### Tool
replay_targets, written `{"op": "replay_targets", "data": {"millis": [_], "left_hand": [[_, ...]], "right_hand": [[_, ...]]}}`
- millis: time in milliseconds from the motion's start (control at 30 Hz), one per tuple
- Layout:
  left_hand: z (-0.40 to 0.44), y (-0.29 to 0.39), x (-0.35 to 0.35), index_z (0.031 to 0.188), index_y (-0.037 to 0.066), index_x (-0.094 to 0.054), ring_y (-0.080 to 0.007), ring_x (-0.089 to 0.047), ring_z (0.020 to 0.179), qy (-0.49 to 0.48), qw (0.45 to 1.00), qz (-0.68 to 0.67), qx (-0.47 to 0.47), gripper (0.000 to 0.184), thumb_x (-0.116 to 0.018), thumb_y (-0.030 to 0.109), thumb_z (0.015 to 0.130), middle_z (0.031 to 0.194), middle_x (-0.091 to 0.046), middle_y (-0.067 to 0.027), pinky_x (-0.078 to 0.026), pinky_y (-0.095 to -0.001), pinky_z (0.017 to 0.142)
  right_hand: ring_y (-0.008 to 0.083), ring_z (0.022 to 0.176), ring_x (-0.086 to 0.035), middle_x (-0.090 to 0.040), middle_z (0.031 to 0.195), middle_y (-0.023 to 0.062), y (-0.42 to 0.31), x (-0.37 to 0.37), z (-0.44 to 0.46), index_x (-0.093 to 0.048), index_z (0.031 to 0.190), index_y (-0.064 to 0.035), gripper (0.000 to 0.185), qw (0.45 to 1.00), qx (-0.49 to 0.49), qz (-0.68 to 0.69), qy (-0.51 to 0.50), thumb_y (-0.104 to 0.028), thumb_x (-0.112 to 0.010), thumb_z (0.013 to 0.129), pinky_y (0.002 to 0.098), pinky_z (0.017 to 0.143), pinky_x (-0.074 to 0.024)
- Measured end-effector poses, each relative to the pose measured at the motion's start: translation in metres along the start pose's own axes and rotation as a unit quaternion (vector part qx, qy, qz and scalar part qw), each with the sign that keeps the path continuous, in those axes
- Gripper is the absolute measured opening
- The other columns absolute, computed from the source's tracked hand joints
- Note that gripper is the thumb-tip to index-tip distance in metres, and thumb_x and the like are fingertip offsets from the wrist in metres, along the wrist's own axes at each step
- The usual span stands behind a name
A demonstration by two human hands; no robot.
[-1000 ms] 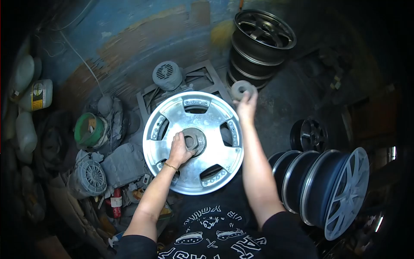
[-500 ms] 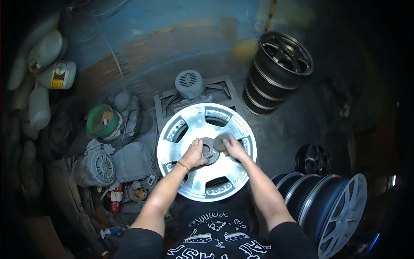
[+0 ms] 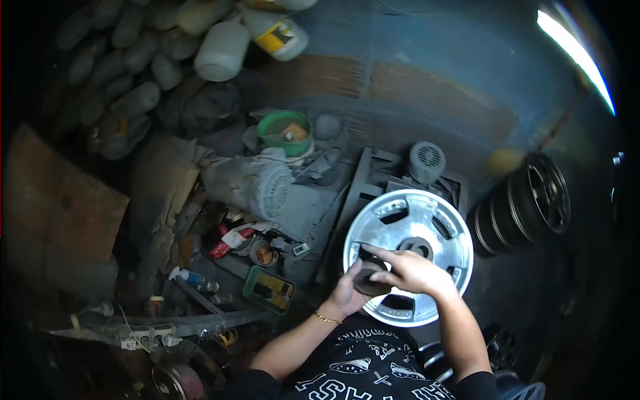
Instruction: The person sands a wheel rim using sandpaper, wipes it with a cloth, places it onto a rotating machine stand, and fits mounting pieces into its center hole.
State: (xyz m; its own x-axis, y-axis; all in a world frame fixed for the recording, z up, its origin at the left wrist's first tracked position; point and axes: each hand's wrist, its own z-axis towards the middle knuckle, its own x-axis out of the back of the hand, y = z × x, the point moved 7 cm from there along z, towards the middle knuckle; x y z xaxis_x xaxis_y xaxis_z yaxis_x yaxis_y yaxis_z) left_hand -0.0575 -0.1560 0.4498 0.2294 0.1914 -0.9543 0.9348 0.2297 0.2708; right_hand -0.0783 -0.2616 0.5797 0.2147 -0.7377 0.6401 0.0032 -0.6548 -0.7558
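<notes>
A shiny silver wheel rim (image 3: 370,230) lies face up in front of me, with a dark ring-shaped hub piece (image 3: 421,247) at its centre. Over the rim's lower left part, a dark round disc (image 3: 371,280) is between my hands. My left hand (image 3: 345,293), with a gold bracelet at the wrist, grips the disc from the left, thumb upward. From the right, my right hand (image 3: 417,272) has its thumb over the disc and its index finger stretched past the upper edge; some of its fingers are hidden.
Behind the rim, a grey motor (image 3: 427,162) sits on a metal frame. Stacked wheels (image 3: 517,207) stand at right. To the left are a dusty machine (image 3: 250,187), a green bowl (image 3: 285,143), a yellow-green tray (image 3: 269,290), a cardboard sheet (image 3: 60,200) and several plastic jugs (image 3: 222,52).
My view has turned left. My left hand has left the hub piece and now holds the round disc, which was in my right hand. Both hands have come closer to my body.
</notes>
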Motion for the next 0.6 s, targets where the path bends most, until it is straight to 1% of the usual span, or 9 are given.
{"op": "replay_targets", "data": {"millis": [100,167,233,267,333,400,500,567,600], "left_hand": [[-0.047,0.099,-0.027,0.128,0.005,-0.054,-0.0282,-0.059,0.114,0.076,0.97,0.104,-0.207,0.043,-0.06,0.028,0.092,0.124,-0.06,-0.0142,-0.043,-0.0438,0.104],[-0.077,0.171,-0.034,0.127,0.005,-0.055,-0.0278,-0.06,0.113,0.132,0.939,0.035,-0.315,0.046,-0.065,0.024,0.086,0.124,-0.061,-0.0144,-0.046,-0.0425,0.101],[-0.103,0.271,-0.062,0.124,0.005,-0.056,-0.0277,-0.063,0.106,0.149,0.819,0.257,-0.49,0.042,-0.063,0.016,0.084,0.117,-0.064,-0.015,-0.049,-0.0417,0.095],[-0.111,0.321,-0.05,0.122,0.005,-0.056,-0.028,-0.065,0.1,0.216,0.773,0.302,-0.515,0.04,-0.063,0.016,0.084,0.11,-0.067,-0.0145,-0.05,-0.0408,0.092],[-0.11,0.416,-0.008,0.112,0.004,-0.06,-0.0288,-0.066,0.095,0.258,0.827,0.189,-0.464,0.031,-0.063,0.02,0.086,0.1,-0.069,-0.0141,-0.051,-0.0413,0.087],[-0.105,0.5,0.045,0.103,0.001,-0.063,-0.0265,-0.067,0.095,0.313,0.792,0.219,-0.477,0.023,-0.065,0.018,0.088,0.098,-0.069,-0.0143,-0.054,-0.0383,0.078],[-0.106,0.556,0.05,0.103,-0.004,-0.063,-0.0213,-0.067,0.092,0.428,0.572,0.426,-0.554,0.029,-0.076,0.003,0.078,0.102,-0.068,-0.0139,-0.055,-0.0322,0.073],[-0.112,0.58,0.095,0.107,-0.003,-0.063,-0.0218,-0.065,0.097,0.447,0.58,0.479,-0.483,0.039,-0.081,0.01,0.075,0.107,-0.066,-0.0161,-0.053,-0.0338,0.081],[-0.113,0.579,0.092,0.106,-0.001,-0.063,-0.0235,-0.064,0.1,0.439,0.519,0.576,-0.453,0.041,-0.083,0.013,0.073,0.111,-0.064,-0.0175,-0.052,-0.0347,0.084]], "right_hand": [[0.0407,0.111,-0.06,-0.059,0.123,0.0244,-0.063,-0.005,0.029,-0.047,0.137,-0.002,0.062,0.98,0.116,-0.063,0.151,-0.022,-0.071,0.084,0.0432,0.091,-0.0501],[0.0384,0.108,-0.061,-0.058,0.124,0.0195,-0.074,-0.002,0.025,-0.05,0.136,-0.005,0.057,0.96,0.133,-0.031,0.244,-0.021,-0.07,0.086,0.0417,0.09,-0.0514],[0.0374,0.103,-0.063,-0.06,0.119,0.0225,-0.052,-0.017,0.021,-0.053,0.133,-0.0026,0.056,0.958,0.087,-0.003,0.273,-0.016,-0.071,0.083,0.04,0.087,-0.0526],[0.0373,0.1,-0.064,-0.061,0.118,0.0222,-0.043,-0.028,0.021,-0.052,0.133,-0.0026,0.056,0.967,0.06,-0.007,0.249,-0.016,-0.071,0.082,0.0402,0.085,-0.0532],[0.0374,0.092,-0.066,-0.062,0.113,0.0218,-0.025,-0.053,0.019,-0.051,0.134,-0.0025,0.057,0.981,-0.01,0.001,0.196,-0.016,-0.071,0.082,0.0411,0.081,-0.0543],[0.036,0.09,-0.065,-0.062,0.105,0.0218,-0.011,-0.081,0.01,-0.048,0.135,-0.0004,0.059,0.989,-0.051,-0.015,0.142,-0.014,-0.069,0.082,0.0404,0.079,-0.0536],[0.0371,0.092,-0.065,-0.062,0.106,0.0223,-0.006,-0.12,-0.01,-0.046,0.136,-0.0022,0.06,0.989,-0.12,-0.03,0.077,-0.016,-0.069,0.083,0.0419,0.078,-0.0545],[0.0398,0.096,-0.064,-0.062,0.111,0.0239,-0.013,-0.146,-0.02,-0.045,0.137,-0.0016,0.06,0.983,-0.173,-0.008,0.057,-0.015,-0.068,0.083,0.0425,0.083,-0.0532],[0.0413,0.1,-0.063,-0.061,0.114,0.0251,-0.02,-0.152,-0.022,-0.044,0.138,-0.0012,0.061,0.981,-0.173,0.006,0.085,-0.014,-0.068,0.083,0.043,0.087,-0.0518]]}}
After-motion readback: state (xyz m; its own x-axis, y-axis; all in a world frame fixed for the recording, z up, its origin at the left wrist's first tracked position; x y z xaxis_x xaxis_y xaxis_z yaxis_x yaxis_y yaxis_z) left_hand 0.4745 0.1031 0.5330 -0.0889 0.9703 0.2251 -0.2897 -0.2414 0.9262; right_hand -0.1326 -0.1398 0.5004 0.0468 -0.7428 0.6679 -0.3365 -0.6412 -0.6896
